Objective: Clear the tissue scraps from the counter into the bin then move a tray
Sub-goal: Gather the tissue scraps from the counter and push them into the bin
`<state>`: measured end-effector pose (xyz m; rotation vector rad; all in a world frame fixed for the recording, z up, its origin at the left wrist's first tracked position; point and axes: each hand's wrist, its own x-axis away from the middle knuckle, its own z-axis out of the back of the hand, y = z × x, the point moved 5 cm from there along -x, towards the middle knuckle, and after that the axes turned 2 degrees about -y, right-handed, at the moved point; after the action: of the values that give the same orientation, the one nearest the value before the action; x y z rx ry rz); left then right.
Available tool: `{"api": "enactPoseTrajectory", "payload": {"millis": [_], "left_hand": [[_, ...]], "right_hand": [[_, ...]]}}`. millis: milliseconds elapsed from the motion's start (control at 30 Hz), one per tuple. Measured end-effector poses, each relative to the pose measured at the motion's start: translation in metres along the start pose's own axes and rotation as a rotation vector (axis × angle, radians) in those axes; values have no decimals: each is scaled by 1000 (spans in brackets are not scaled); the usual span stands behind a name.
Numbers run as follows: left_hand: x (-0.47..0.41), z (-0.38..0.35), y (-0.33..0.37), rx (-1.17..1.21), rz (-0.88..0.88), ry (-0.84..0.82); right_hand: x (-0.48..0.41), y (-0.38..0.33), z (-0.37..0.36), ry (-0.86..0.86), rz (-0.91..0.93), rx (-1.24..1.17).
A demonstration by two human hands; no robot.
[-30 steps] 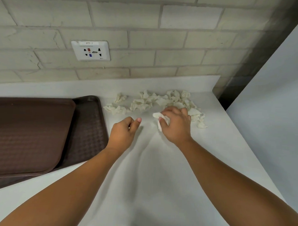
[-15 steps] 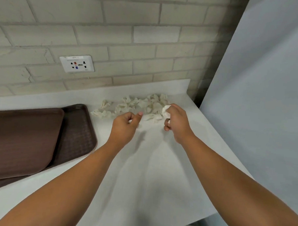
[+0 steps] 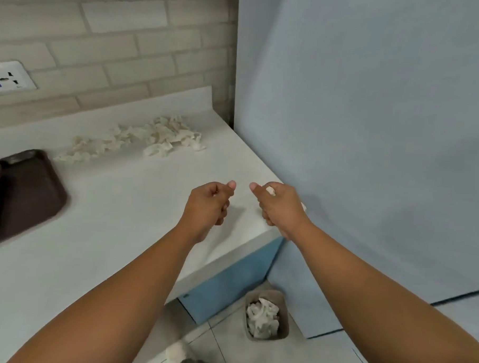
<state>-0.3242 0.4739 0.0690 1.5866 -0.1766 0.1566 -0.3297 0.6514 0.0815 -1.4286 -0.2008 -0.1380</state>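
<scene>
Several white tissue scraps [image 3: 152, 139] lie in a loose row at the back of the white counter [image 3: 116, 220], near the brick wall. My right hand [image 3: 279, 207] hovers over the counter's front right corner, its fingers curled round a white tissue scrap [image 3: 271, 191] that peeks out by the thumb. My left hand [image 3: 210, 202] is a curled fist just left of it, with a small pale fleck showing inside. A small grey bin [image 3: 266, 293] stands on the floor below the corner, holding crumpled tissue. Brown trays [image 3: 32, 194] sit stacked at the counter's left.
A tall pale blue-grey panel [image 3: 372, 132] walls off the counter's right side. The cabinet front [image 3: 228, 285] below the counter is blue. A wall socket [image 3: 9, 78] is at the far left. Something white and grey [image 3: 181, 357] lies on the tiled floor.
Both hands pulled back from the scrap pile toward the counter's front right corner, the right one carrying a scrap. My view swung right and down, bringing the bin into sight.
</scene>
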Motion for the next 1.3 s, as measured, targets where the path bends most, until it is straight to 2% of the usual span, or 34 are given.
{"api": "enactPoseTrajectory", "payload": {"millis": [233,467,633,833,1033,1100,1200,1300], "left_hand": [[48,-90,-90,-160,122,-48],[53,-130,-193,-389,197,-72],[33,-143,-281,-400,288,-98],[4,-148,-394,-416,371,-71],[-16,-139,-520,-248,626,-31],[-21,-133,-558,-265,683,-29],[-32,-126,-601,-412,640,-99],[-48,-129,-638,-498,563,-187]], "right_hand": [[53,96,75,76,-84,6],[78,233,88,135,-285,89],[81,323,87,149,-402,119],[67,425,85,159,-436,201],[56,533,79,238,-539,166],[52,565,75,237,-560,155],[42,604,69,244,-566,152],[32,635,64,275,-610,-13]]}}
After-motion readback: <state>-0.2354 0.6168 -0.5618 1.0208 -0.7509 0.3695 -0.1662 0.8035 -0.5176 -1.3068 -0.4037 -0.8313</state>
